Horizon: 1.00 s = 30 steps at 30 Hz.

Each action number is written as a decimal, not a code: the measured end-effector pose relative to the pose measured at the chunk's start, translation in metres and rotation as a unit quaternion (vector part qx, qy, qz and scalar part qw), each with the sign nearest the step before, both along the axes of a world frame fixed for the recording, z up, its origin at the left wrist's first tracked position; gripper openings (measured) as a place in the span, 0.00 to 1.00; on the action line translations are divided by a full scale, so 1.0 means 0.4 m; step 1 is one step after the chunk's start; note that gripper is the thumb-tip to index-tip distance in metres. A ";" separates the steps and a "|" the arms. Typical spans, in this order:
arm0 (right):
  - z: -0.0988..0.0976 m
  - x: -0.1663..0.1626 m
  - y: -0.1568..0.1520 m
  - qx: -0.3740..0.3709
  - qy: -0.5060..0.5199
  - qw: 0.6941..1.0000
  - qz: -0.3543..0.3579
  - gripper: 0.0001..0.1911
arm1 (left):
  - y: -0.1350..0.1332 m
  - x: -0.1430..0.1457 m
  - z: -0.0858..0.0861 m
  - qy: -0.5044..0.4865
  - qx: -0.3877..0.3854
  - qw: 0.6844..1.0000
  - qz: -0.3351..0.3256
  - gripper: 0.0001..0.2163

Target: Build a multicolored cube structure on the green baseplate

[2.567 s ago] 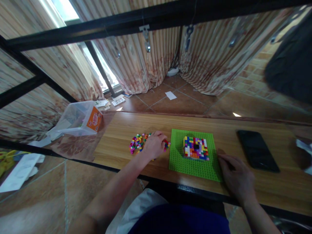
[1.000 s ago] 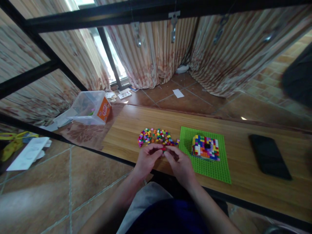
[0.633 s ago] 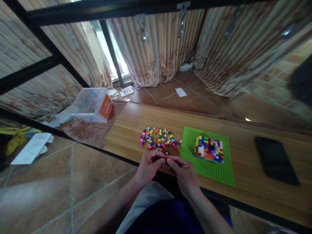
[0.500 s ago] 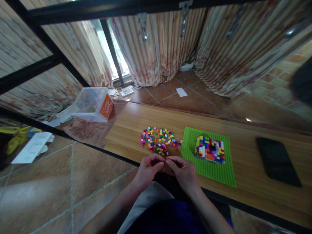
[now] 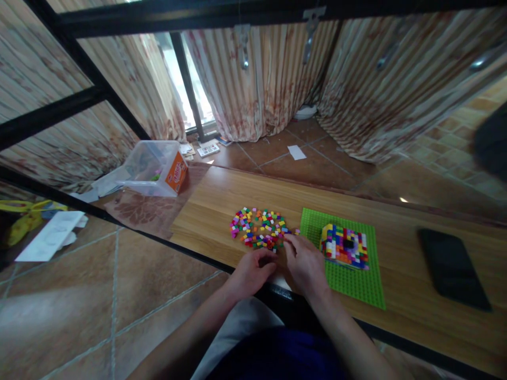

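Note:
Loose toy building bricks (image 5: 259, 227) of many colours lie in a spread pile on the wooden table. My right hand (image 5: 306, 263) is at the pile's lower right side, fingers pinched together and pointing down. Whatever is between those fingertips is hidden. Nearer the table's front edge is my left hand (image 5: 253, 272), loosely curled, with a gap between thumb and fingers and no brick visible in it. A multicoloured brick structure (image 5: 344, 247) with a dark middle stands on the green baseplate (image 5: 354, 287), just right of my right hand.
A dark tablet or phone (image 5: 453, 268) lies on the table (image 5: 209, 200) at the right. Beyond the table's left end, a clear plastic box (image 5: 148, 171) with an orange label holds a few pieces. Black metal bars cross above, before patterned curtains (image 5: 273, 79).
My hands, earlier fingertip to fingertip around something small and red, have separated. The right hand has moved forward to the bricks; the left stays near the edge with its fingers loosened.

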State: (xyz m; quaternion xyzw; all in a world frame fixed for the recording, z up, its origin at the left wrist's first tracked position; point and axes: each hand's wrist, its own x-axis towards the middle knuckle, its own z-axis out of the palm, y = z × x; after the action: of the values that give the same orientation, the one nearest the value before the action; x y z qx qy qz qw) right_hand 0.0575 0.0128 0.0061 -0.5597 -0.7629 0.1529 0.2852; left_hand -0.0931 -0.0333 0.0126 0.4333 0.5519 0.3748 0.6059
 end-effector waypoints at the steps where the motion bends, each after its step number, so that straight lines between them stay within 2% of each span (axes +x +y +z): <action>1: 0.002 0.007 0.008 0.007 -0.005 1.000 -0.009 0.16 | 0.003 0.004 -0.004 -0.008 -0.001 1.000 0.010 0.08; 5: -0.002 0.026 0.048 0.016 -0.075 0.996 -0.036 0.18 | 0.005 0.016 -0.011 -0.044 -0.024 0.998 0.048 0.09; 9: -0.010 0.018 0.060 -0.003 -0.109 0.994 -0.008 0.21 | 0.009 0.021 -0.011 -0.063 -0.024 0.995 0.078 0.07; 14: 0.003 0.005 0.034 -0.043 -0.059 0.997 0.026 0.17 | 0.016 0.021 -0.015 -0.077 -0.020 0.993 0.091 0.07; 17: 0.013 0.006 0.037 -0.045 -0.021 0.999 0.007 0.16 | 0.017 0.021 -0.014 -0.073 -0.013 0.992 0.098 0.07; 20: 0.014 0.003 0.057 -0.050 -0.025 0.998 -0.014 0.13 | 0.014 0.022 -0.009 -0.073 -0.015 0.992 0.104 0.07; 26: -0.006 -0.026 0.080 -0.040 -0.065 0.997 -0.024 0.10 | 0.010 0.021 -0.009 -0.078 -0.020 0.991 0.106 0.08; 30: -0.015 -0.035 0.078 -0.032 -0.023 0.998 -0.045 0.08 | 0.011 0.019 -0.005 -0.067 -0.018 0.992 0.105 0.08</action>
State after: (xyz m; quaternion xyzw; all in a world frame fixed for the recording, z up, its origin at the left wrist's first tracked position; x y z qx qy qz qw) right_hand 0.0436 0.0439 0.0002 -0.6056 -0.7382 0.1516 0.2555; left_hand -0.0855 -0.0288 0.0108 0.3353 0.5594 0.4546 0.6066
